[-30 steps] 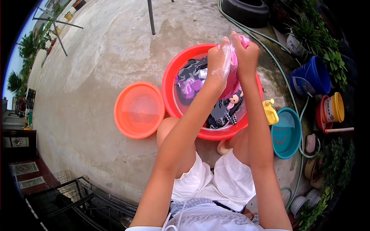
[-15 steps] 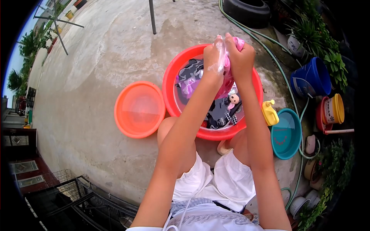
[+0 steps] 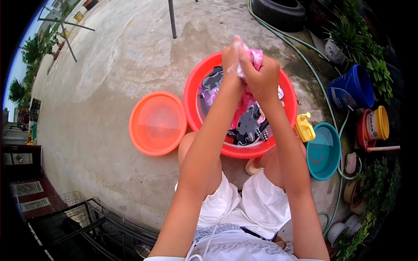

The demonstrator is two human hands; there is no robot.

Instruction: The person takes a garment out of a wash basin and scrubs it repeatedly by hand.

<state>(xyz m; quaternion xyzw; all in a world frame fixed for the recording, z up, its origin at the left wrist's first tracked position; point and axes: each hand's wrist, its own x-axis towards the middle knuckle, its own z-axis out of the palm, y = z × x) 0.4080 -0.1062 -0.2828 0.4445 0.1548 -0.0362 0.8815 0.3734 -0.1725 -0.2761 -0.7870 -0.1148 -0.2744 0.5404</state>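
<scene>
Wet pink cloth (image 3: 255, 58) is bunched between my two hands above the red basin (image 3: 190, 93). My left hand (image 3: 231, 61) is closed around it, with white suds on the fingers. My right hand (image 3: 262, 75) grips the same cloth from the other side, fingers wrapped. Part of the cloth hangs down toward the basin between my forearms. In the basin, dark clothes (image 3: 249, 124), a purple piece (image 3: 210, 95) and a black-and-white checked bit (image 3: 263, 134) lie in water. My forearms hide part of the basin.
An orange basin (image 3: 157, 124) holding water stands left. On the right are a yellow jug (image 3: 305, 128), a teal basin (image 3: 323, 151), a blue bucket (image 3: 352, 87), a green hose (image 3: 320, 82) and potted plants. A black tire (image 3: 279, 14) lies at the back.
Both hands have shifted slightly left, still gripping the pink cloth, and my right hand has turned and come lower. The doll-like figure seen in the basin earlier is now mostly hidden by my right forearm.
</scene>
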